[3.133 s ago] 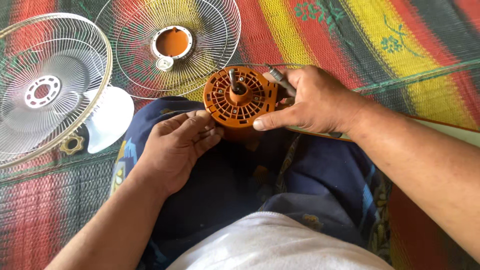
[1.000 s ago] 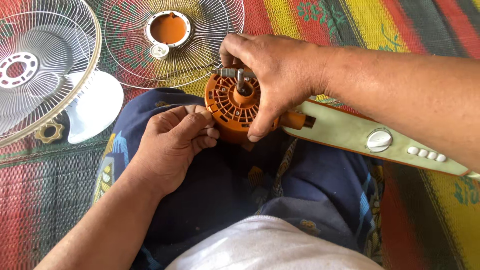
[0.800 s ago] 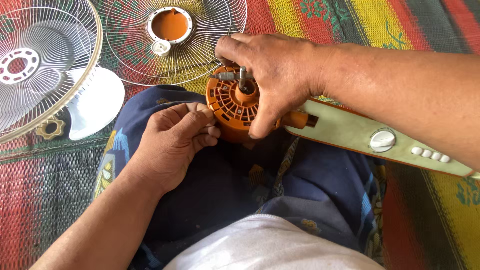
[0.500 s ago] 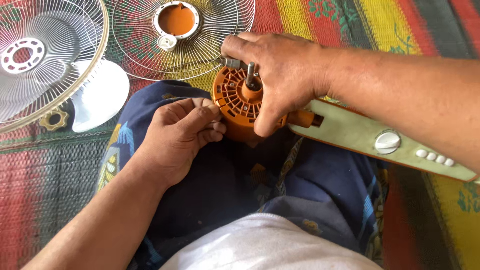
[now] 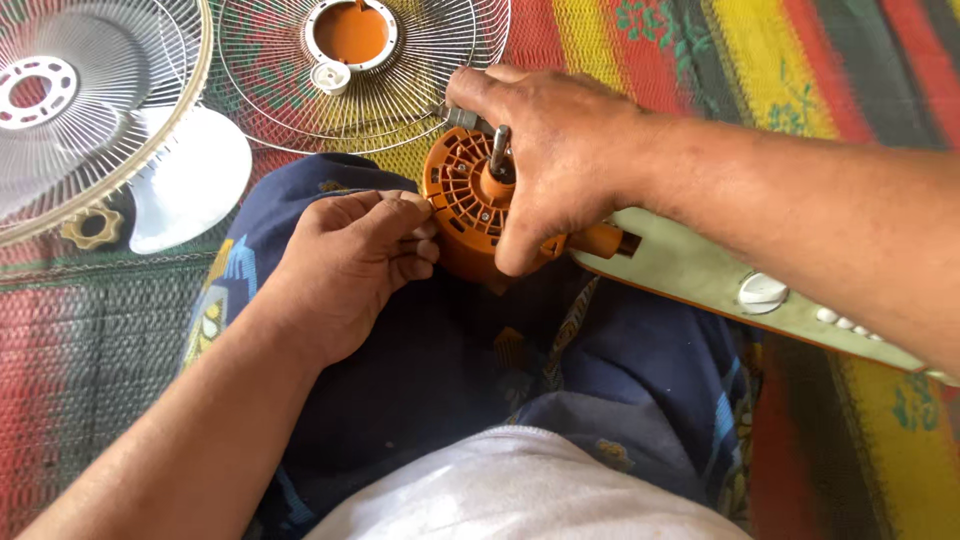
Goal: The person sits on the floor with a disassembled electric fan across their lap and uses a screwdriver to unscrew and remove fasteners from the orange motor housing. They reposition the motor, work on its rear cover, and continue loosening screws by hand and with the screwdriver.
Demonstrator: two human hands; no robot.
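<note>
An orange fan motor housing (image 5: 468,205) with a slotted face and a metal shaft (image 5: 499,152) rests on my lap. My right hand (image 5: 560,150) wraps over its top and right side, thumb down the front, and grips it. A grey metal tool tip pokes out under its fingers at the housing's upper edge. My left hand (image 5: 350,265) lies on my blue-clad thigh, fingers curled, fingertips touching the housing's left rim. A pale green fan stand (image 5: 720,290) with a round knob and several buttons runs off to the right from the housing.
Two wire fan guards lie on the striped woven mat: one with an orange centre (image 5: 365,75) at the top, one with a white hub (image 5: 80,100) at the left. A white fan blade (image 5: 190,180) and a brass-coloured nut (image 5: 92,226) lie beside the left guard.
My right hand moved from the housing's side to over its top and shaft. The green stand came into view on the right. My left hand stayed against the housing's left rim.
</note>
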